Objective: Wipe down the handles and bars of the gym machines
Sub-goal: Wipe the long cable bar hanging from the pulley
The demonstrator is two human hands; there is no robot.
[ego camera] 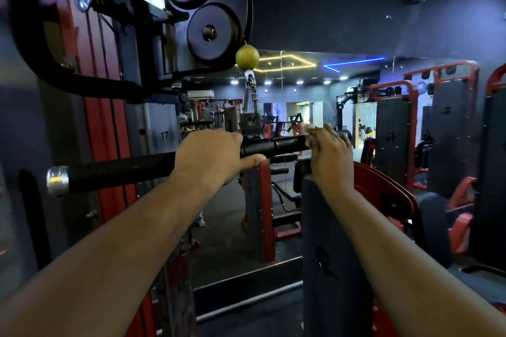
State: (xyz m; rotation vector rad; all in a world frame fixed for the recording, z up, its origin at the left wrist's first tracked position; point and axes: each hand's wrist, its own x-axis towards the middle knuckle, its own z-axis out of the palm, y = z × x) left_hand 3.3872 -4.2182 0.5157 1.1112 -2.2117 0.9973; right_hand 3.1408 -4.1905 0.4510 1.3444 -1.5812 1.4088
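My left hand [210,153] is wrapped round the black bar [120,169], fingers curled over the top and thumb lying along its underside. My right hand [330,154] grips the same bar further right, pinching a pale cloth [310,131] against it — only a small bit of cloth shows above the fingers. The bar hangs level from a carabiner [251,90] under a yellow ball stopper [247,57], its silver end cap [57,180] off to the left. Above sit two black pulleys [210,33]. Behind, a mirror [301,96] shows red machines — a dark pad [334,254] stands below my right arm
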